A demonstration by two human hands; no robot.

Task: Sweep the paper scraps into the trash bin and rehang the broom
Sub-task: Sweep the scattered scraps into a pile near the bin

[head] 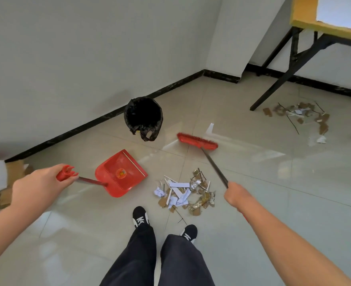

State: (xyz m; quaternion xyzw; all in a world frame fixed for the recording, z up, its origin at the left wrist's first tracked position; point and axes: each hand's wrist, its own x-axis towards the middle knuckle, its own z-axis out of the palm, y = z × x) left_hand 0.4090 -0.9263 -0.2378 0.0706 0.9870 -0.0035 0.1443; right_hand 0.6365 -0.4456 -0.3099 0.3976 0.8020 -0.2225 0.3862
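Sweeping, by the look of it, the near heap of paper scraps [186,193] toward the red dustpan [121,174]. Right grip [237,194] clenched round the dark shaft of the red broom [197,140]; left grip [40,186] clenched round the red end of the dustpan's handle. Broom head beyond the heap, on the side toward the far corner of the floor [273,203]; pan just left of the heap, lip aimed toward the broom head, not at the scraps.

Swing the lip round to face the heap and press it flat on the tiles. Draw the bristles back in short, low strokes. Expect light paper to skate on the glossy tile and slip under the lip. Watch the thin dark sticks among the scraps. Carry the load to the black-bagged trash bin [143,116] beside the black skirting of the left wall.

Second heap [300,116] well apart, by the leg of the yellow-edged table [323,27] near the floor's right edge. Cardboard [13,172] at the left edge.
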